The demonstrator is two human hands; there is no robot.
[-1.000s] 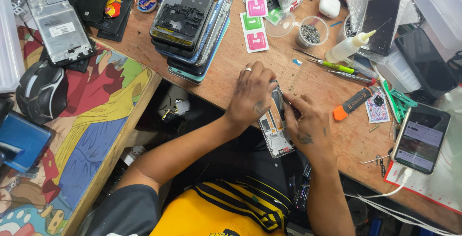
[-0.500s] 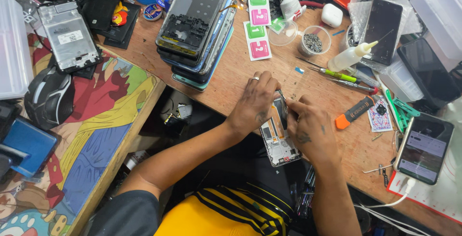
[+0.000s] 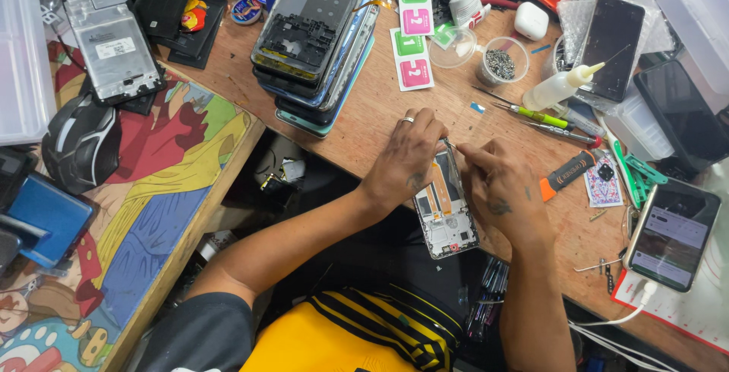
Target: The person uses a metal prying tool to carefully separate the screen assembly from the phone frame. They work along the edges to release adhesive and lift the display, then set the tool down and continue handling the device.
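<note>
An opened phone (image 3: pixel 446 212) with its back off lies at the near edge of the wooden bench (image 3: pixel 380 106), its inner parts showing. My left hand (image 3: pixel 406 156), a ring on one finger, rests over the phone's left side and holds it down. My right hand (image 3: pixel 497 190) sits on the phone's right side, its fingers pinched at the phone's top end around something thin and small that I cannot make out. The two hands almost touch above the phone.
A stack of phone frames (image 3: pixel 319 34) lies behind my left hand. Green and pink sticker tabs (image 3: pixel 412 34), a cup of screws (image 3: pixel 499 64), a glue bottle (image 3: pixel 562 87), an orange-handled tool (image 3: pixel 566 174) and a lit, plugged-in phone (image 3: pixel 672 235) sit around. A black mouse (image 3: pixel 80 144) rests at left.
The view has shifted slightly. My hands stay on the opened phone, with the right fingers now pinched nearer its top end.
</note>
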